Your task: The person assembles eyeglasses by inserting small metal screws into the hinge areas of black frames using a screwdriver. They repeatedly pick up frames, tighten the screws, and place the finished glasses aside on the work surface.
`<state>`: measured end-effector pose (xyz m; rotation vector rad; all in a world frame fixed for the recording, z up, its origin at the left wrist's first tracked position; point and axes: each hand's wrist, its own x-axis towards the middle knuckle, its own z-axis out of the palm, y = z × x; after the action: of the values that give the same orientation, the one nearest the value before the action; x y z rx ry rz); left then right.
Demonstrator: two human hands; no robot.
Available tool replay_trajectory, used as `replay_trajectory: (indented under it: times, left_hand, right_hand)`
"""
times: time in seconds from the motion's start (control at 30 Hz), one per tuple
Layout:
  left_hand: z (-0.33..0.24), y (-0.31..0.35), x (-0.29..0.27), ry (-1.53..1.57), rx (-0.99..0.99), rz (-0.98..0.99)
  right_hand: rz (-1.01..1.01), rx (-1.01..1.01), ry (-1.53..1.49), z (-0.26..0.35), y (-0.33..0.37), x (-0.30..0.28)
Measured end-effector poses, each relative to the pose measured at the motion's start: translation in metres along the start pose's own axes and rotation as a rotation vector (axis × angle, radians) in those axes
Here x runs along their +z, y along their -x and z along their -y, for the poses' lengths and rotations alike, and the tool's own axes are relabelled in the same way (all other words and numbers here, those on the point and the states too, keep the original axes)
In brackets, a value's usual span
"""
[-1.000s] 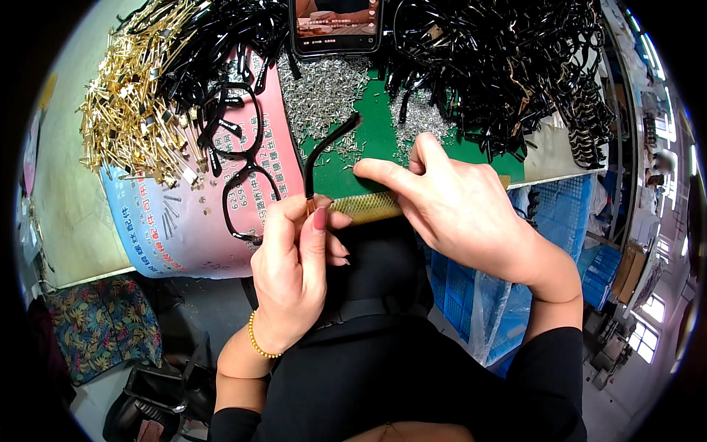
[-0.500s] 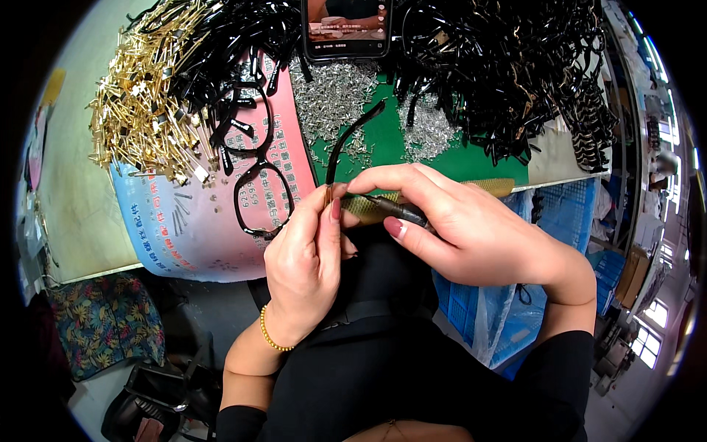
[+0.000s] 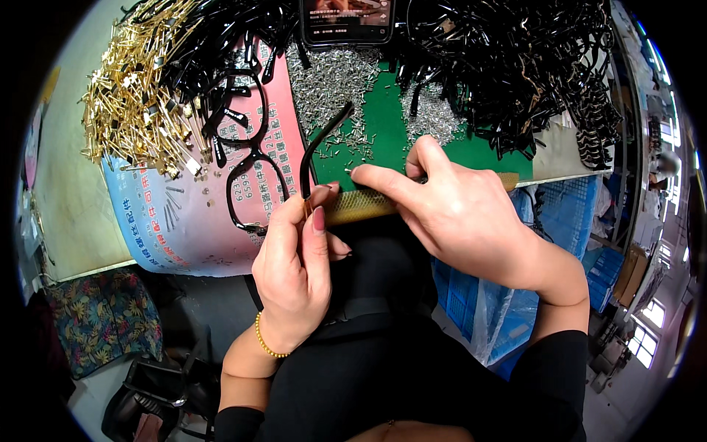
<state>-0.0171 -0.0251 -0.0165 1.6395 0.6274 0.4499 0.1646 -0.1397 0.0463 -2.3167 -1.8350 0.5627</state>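
In my left hand [image 3: 293,269], a black glasses temple [image 3: 312,151] is pinched near its gold-coloured hinge end, its curved tip pointing up and to the right. Above the green mat [image 3: 384,125], my right hand [image 3: 460,217] has its index finger stretched out to a small silver screw [image 3: 348,170]. Its other fingers are curled round a dark-handled screwdriver [image 3: 421,179], of which only a sliver shows. A black glasses frame [image 3: 234,193] lies on the printed sheet to the left of my left hand.
Silver screws [image 3: 331,85] lie in heaps on the mat. Gold-coloured metal parts [image 3: 136,96] are piled at the left, black temples [image 3: 501,66] at the back right. A phone [image 3: 346,22] stands at the back. A yellow mesh strip [image 3: 361,207] runs along the table's front edge.
My right hand has moved away from the temple's hinge end and up to the screws on the mat. My left hand has shifted slightly left and down with the temple.
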Motion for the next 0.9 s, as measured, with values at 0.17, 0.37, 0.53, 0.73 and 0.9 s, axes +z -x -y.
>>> replay_trajectory:
  times: [0.17,0.37,0.53,0.73,0.9]
  left_hand:
    - [0.004,0.001,-0.001,-0.004,0.013,-0.003]
    - [0.004,-0.002,-0.002,-0.019,0.023,-0.003]
    - [0.005,-0.002,-0.002,-0.033,0.035,0.005]
    - [0.004,-0.001,-0.001,-0.032,0.024,-0.012]
    - [0.007,-0.003,0.001,-0.026,0.042,-0.017]
  right_hand:
    - [0.014,0.048,0.015,0.003,-0.001,-0.001]
    - [-0.007,0.053,-0.004,0.003,-0.004,0.0]
    - [-0.024,0.047,-0.008,0.002,-0.003,0.003]
    - [0.003,0.044,0.011,0.002,-0.007,0.003]
    - [0.07,0.046,0.041,0.003,-0.011,-0.003]
